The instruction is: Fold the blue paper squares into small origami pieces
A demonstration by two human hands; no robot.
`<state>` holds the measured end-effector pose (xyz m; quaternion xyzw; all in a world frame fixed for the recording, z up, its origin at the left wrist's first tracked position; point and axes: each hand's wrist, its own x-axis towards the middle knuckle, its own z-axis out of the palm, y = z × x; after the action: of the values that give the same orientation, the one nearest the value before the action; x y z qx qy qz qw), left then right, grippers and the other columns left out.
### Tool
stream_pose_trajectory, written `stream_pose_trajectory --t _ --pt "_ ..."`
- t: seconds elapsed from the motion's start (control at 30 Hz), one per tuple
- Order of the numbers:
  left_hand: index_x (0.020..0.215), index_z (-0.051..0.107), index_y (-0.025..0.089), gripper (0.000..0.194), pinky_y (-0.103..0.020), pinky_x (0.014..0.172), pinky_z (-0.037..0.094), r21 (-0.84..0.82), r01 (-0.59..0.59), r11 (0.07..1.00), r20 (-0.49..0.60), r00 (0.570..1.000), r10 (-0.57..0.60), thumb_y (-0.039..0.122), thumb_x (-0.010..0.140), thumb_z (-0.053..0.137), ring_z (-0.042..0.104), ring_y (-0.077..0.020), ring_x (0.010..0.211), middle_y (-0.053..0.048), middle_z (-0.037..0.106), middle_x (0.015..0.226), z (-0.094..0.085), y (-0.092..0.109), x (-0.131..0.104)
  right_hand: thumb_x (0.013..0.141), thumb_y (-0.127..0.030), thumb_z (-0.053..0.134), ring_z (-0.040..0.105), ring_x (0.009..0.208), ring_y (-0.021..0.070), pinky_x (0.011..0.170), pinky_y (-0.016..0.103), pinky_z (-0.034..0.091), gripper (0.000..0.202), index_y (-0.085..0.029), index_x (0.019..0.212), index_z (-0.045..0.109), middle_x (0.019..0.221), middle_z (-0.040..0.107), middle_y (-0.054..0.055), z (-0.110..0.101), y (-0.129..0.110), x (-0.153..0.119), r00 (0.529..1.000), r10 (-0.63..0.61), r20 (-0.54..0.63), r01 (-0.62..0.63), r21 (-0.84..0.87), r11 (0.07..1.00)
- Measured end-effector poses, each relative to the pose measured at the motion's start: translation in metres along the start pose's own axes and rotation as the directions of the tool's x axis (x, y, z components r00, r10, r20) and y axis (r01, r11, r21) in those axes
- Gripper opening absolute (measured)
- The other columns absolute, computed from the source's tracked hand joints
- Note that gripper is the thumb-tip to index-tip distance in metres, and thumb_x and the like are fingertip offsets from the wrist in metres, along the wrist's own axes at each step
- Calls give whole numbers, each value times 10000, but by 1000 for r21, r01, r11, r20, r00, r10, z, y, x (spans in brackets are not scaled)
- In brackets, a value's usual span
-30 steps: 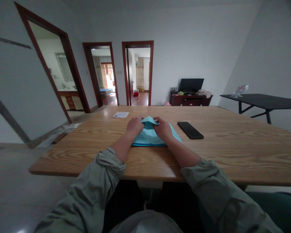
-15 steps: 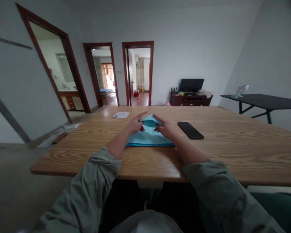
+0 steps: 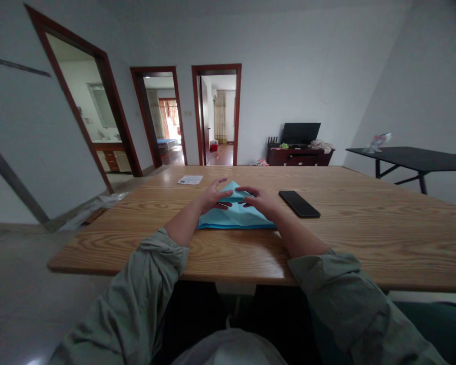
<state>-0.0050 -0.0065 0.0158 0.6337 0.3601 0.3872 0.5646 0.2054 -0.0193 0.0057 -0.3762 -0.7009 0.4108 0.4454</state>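
Between my hands is a folded piece of light-blue paper (image 3: 233, 185) with a pointed top, raised above more blue paper (image 3: 235, 218) lying flat on the table. My left hand (image 3: 211, 196) grips the folded piece from the left, thumb across its face and other fingers at its lower edge. From the right, my right hand (image 3: 263, 201) pinches it, index finger over the upper part and other fingers below. Parts of the folded piece are hidden behind my fingers.
The wooden table (image 3: 144, 213) stretches out before me. A black phone (image 3: 299, 204) lies to the right of the paper, and a white printed card (image 3: 190, 180) lies beyond it on the left. A black folding table (image 3: 421, 157) stands at the far right.
My hands have moved slightly down, and my fingers have come inward across the folded paper. Its open, roof-like shape now looks flatter and narrower, with the point a little further left.
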Motion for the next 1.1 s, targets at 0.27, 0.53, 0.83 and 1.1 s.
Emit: stream_pose_trajectory --t 0.27,0.53,0.83,1.1 --pt "1116 568 195 594 -257 585 529 172 -30 985 -27 999 35 430 618 791 679 -190 738 -84 665 1016 0 -7 9 763 -338 665 640 669 135 587 232 499 422 -168 1139 577 859 690 57 1 6 2 997 71 18 -70 -31 997" --pt "1047 631 175 506 -261 587 523 266 -62 962 11 998 62 508 676 719 656 -173 716 -57 677 881 2 -7 8 754 -411 633 594 637 115 579 212 475 292 -154 889 666 763 670 16 -1 12 4 997 -31 69 43 -164 986" --pt "992 647 143 410 -240 557 496 377 -190 906 35 981 191 446 718 681 604 -139 672 -38 652 820 0 -15 18 765 -387 590 565 618 117 578 209 443 245 -158 821 659 689 640 0 2 7 3 996 -62 71 80 -296 952" --pt "933 644 135 331 -218 583 443 508 -282 814 -74 927 368 423 771 622 568 -120 652 -20 644 755 3 -11 18 780 -386 563 557 629 122 583 206 424 225 -183 815 653 668 625 -17 1 9 4 997 -70 24 74 -404 912"
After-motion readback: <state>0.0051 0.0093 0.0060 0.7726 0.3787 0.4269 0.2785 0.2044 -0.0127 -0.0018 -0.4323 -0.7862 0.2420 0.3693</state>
